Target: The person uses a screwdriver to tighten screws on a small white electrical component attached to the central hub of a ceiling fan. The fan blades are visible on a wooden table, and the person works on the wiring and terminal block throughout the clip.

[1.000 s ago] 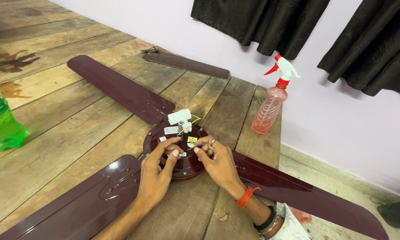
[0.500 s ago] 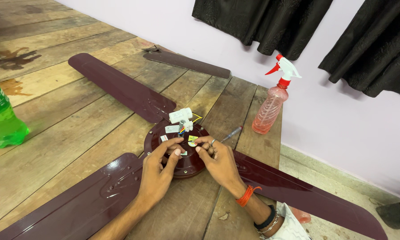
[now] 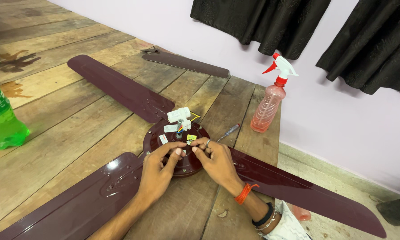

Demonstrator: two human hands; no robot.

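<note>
Both hands rest on the maroon fan motor hub [image 3: 164,138] on the desk [image 3: 53,146]: left hand [image 3: 157,171] and right hand [image 3: 217,162] curl inward, fingertips pinching a small part between them.

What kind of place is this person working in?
Probably a room in a home, used as a makeshift repair spot: a maroon ceiling fan lies on a rough wooden plank table beside a pale painted wall hung with black curtains.

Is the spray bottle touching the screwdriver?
Apart. The head view shows bare wood between the spray bottle and the screwdriver.
</note>
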